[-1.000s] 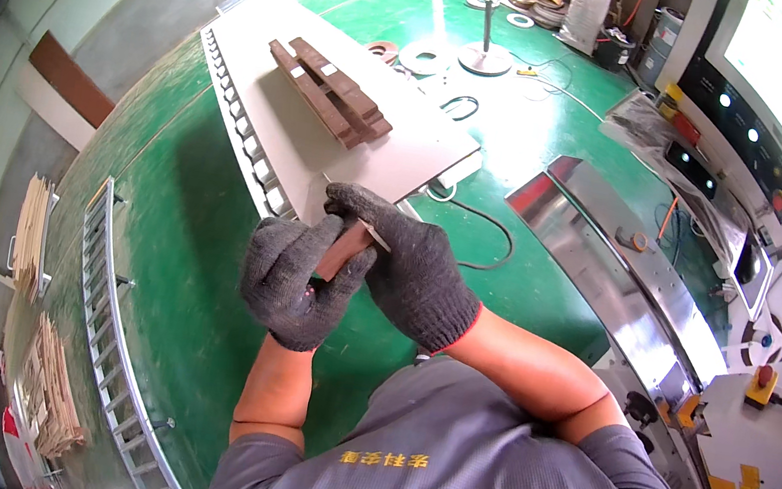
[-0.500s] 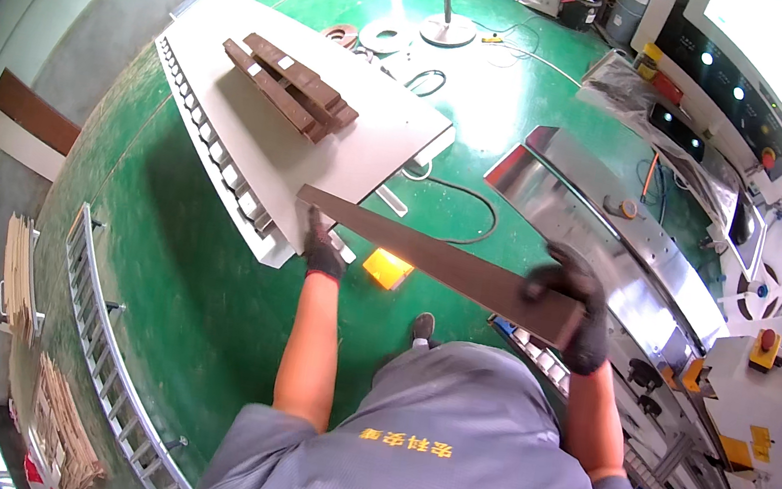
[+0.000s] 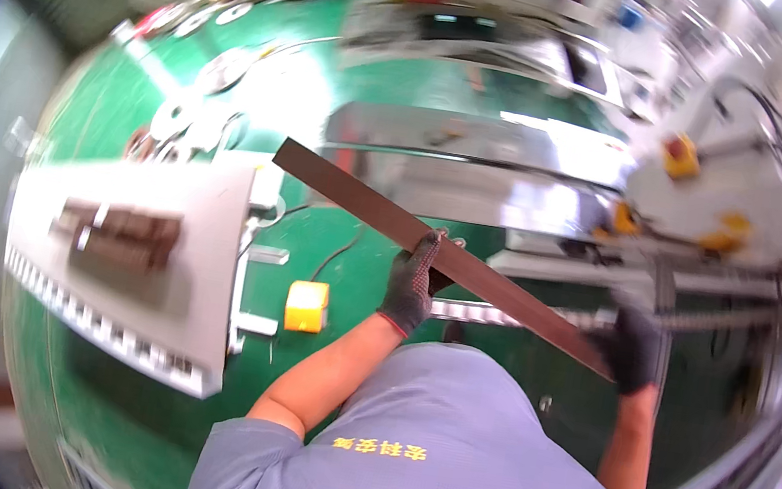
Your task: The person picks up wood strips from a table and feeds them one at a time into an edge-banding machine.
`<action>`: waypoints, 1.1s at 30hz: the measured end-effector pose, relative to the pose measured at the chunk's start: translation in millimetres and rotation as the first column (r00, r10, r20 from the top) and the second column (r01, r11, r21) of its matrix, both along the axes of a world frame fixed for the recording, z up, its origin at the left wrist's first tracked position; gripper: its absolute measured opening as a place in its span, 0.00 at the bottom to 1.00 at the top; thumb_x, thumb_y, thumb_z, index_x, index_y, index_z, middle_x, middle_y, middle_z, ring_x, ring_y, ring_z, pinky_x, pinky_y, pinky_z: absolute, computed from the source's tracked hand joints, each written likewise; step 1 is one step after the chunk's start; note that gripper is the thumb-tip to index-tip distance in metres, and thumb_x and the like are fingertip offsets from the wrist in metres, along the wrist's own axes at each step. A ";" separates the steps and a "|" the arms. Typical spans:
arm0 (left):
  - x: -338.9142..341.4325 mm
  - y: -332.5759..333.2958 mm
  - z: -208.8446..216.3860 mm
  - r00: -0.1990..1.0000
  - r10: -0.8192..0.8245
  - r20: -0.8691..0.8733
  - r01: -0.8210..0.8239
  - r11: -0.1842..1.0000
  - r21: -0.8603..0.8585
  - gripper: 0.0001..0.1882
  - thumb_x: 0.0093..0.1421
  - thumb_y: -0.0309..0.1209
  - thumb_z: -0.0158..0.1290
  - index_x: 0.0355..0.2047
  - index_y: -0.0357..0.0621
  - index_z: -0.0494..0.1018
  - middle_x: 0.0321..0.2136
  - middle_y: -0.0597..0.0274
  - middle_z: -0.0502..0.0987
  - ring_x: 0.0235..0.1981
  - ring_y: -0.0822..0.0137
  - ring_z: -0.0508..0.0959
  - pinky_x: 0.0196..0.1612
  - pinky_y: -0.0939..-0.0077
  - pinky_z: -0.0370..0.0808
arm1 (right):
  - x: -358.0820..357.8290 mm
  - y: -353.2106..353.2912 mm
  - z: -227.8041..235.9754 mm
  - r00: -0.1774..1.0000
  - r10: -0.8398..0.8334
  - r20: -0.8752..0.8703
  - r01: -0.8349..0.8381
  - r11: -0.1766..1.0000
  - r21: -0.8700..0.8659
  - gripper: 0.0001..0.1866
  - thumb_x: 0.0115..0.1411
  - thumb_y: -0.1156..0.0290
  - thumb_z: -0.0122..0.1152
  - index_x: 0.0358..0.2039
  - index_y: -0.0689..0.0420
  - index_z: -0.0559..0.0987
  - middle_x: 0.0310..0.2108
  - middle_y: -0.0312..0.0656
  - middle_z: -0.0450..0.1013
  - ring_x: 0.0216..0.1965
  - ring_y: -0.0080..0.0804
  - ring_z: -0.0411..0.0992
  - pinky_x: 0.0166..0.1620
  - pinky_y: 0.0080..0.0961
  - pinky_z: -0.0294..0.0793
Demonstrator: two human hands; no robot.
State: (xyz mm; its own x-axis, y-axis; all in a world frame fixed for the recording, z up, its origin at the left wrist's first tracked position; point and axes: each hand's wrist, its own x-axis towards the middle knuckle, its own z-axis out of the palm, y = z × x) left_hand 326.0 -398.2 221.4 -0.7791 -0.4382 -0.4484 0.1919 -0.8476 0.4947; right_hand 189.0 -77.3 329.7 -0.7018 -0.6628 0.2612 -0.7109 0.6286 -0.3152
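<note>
A long, narrow dark-brown board slants in front of me, its far end up to the left and its near end down to the right. My left hand, in a dark glove with a red cuff, is closed around the board near its middle. At the board's right end is my right hand, also gloved in dark. Motion smears its fingers, so whether they grip that end is not clear. Several shorter brown boards lie together on the pale table at the left.
Ahead lies a shiny metal machine bed, with a roller rail nearer me. A white machine housing with a red-and-yellow stop button stands at the right. A yellow box sits on the green floor.
My view has swung right, toward the machine bed. The long board has come away from the pale table's edge. My left hand has shifted from its far end to near its middle.
</note>
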 end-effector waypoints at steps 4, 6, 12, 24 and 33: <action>-60.2 54.5 -9.7 0.899 -0.437 -0.034 0.437 0.900 -0.013 0.23 0.63 0.40 0.60 0.51 0.38 0.69 0.41 0.53 0.77 0.46 0.54 0.80 0.49 0.55 0.82 | 54.0 -33.3 -36.8 0.994 0.019 0.111 -0.047 0.965 0.258 0.42 0.44 0.63 0.74 0.62 0.48 0.69 0.38 0.44 0.76 0.39 0.44 0.77 0.40 0.41 0.78; -84.0 85.9 -20.5 0.822 -0.569 0.001 0.562 0.811 -0.163 0.23 0.63 0.38 0.59 0.52 0.35 0.68 0.41 0.51 0.78 0.44 0.58 0.81 0.48 0.61 0.80 | 78.1 -5.1 -52.8 0.957 -0.170 0.234 0.109 0.962 0.252 0.41 0.48 0.62 0.69 0.64 0.50 0.67 0.36 0.45 0.77 0.37 0.46 0.77 0.40 0.42 0.78; -154.8 148.7 -86.3 0.884 -0.447 0.137 0.384 0.528 -0.757 0.47 0.57 0.30 0.59 0.70 0.36 0.43 0.49 0.42 0.77 0.45 0.56 0.80 0.48 0.67 0.76 | 119.7 48.0 -103.4 0.792 -0.515 0.328 0.391 0.840 0.377 0.44 0.51 0.53 0.67 0.67 0.52 0.63 0.39 0.52 0.77 0.40 0.49 0.77 0.43 0.46 0.76; -220.9 180.5 -98.7 0.835 -0.526 0.164 0.474 0.534 -0.700 0.47 0.56 0.19 0.53 0.72 0.44 0.42 0.57 0.48 0.69 0.53 0.62 0.74 0.52 0.70 0.76 | -21.4 22.7 -130.2 0.875 -0.436 0.212 0.397 0.895 0.202 0.39 0.53 0.48 0.66 0.63 0.48 0.68 0.44 0.52 0.75 0.44 0.52 0.75 0.46 0.48 0.75; -243.9 205.4 -95.6 0.801 -0.571 0.179 0.544 0.570 -0.616 0.51 0.59 0.20 0.55 0.73 0.43 0.32 0.47 0.47 0.76 0.42 0.63 0.80 0.45 0.73 0.78 | -93.7 26.9 -151.4 0.862 -0.401 0.310 0.347 0.913 0.216 0.26 0.57 0.47 0.62 0.54 0.45 0.76 0.26 0.44 0.78 0.30 0.49 0.77 0.35 0.43 0.78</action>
State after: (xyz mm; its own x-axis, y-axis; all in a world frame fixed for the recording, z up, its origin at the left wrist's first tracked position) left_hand 82.1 -192.8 125.8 -0.9744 -0.0702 -0.2135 -0.1835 -0.2997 0.9362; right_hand 95.4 -50.4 178.3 -0.9315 -0.3437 -0.1188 -0.2780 0.8835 -0.3769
